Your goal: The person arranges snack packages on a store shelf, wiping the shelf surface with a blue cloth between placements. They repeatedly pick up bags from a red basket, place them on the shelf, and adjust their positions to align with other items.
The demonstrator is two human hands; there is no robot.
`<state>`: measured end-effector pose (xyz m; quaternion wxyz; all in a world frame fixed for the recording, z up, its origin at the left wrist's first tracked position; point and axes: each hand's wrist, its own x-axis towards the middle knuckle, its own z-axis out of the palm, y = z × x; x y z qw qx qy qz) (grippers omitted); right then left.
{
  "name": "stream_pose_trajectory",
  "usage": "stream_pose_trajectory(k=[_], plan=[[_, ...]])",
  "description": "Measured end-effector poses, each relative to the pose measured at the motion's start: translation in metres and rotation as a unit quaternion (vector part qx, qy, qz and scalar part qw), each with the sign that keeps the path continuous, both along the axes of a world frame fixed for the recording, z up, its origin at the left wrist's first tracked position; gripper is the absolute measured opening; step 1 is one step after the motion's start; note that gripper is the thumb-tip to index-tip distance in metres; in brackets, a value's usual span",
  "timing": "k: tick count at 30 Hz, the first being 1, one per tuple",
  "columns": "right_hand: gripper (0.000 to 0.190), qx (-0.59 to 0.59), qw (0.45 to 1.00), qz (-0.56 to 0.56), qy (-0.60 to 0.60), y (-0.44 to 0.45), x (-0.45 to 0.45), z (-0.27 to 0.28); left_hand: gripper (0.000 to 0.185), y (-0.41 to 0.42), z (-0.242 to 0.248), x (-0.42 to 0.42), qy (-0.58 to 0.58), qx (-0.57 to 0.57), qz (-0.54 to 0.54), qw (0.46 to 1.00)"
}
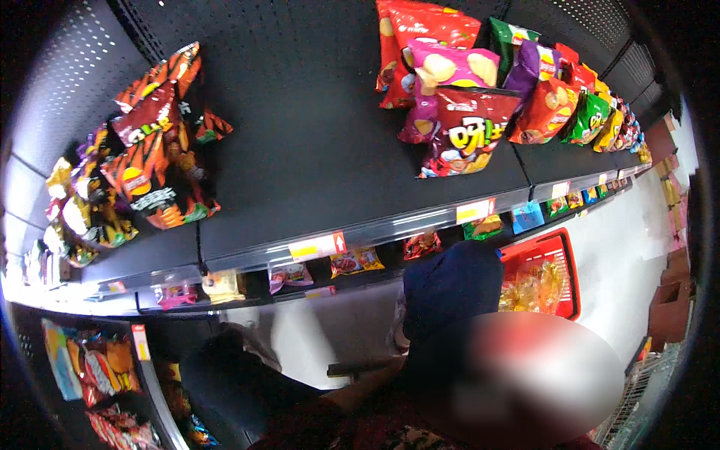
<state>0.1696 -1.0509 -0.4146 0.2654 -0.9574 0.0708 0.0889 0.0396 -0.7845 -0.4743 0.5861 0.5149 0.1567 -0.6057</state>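
Note:
Neither my left hand nor my right hand can be made out; what looks like a forearm shows dimly between my bent knees. Before me is a black metal store shelf. On its left stands a group of snack bags, with a tiger-striped orange and black chip bag at the front. To the right, a dark red snack bag leans before a pink chip bag and red bags. Further along are a purple bag, an orange-red chip bag and a green bag.
A red plastic shopping basket with yellow-wrapped packages stands on the floor beyond my knee. Price labels line the shelf edge. Smaller packets sit on a lower shelf. Cardboard boxes and a wire cart are at right.

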Motion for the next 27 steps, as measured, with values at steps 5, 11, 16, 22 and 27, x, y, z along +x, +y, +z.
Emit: stream_pose_trajectory(k=[5,11,16,22,27], plan=[[0.044,0.016,0.999,0.043,-0.020,-0.003,0.004,-0.013,0.046,-0.007,0.006,0.016,-0.028,0.041,0.031,0.998],[0.049,0.006,0.994,0.085,-0.074,-0.007,0.017,-0.077,0.047,0.004,0.012,0.026,-0.030,0.070,0.043,0.996],[0.037,-0.021,1.000,0.008,0.003,0.007,0.019,-0.049,0.048,0.009,0.005,0.024,-0.008,0.091,0.052,0.994],[0.042,0.085,0.995,0.031,-0.052,0.022,0.010,0.013,0.048,0.026,-0.001,0.022,0.034,0.114,0.091,0.989],[0.049,0.253,0.967,-0.014,-0.009,0.000,0.007,0.039,0.049,0.040,-0.001,0.021,0.052,0.132,0.118,0.983]])
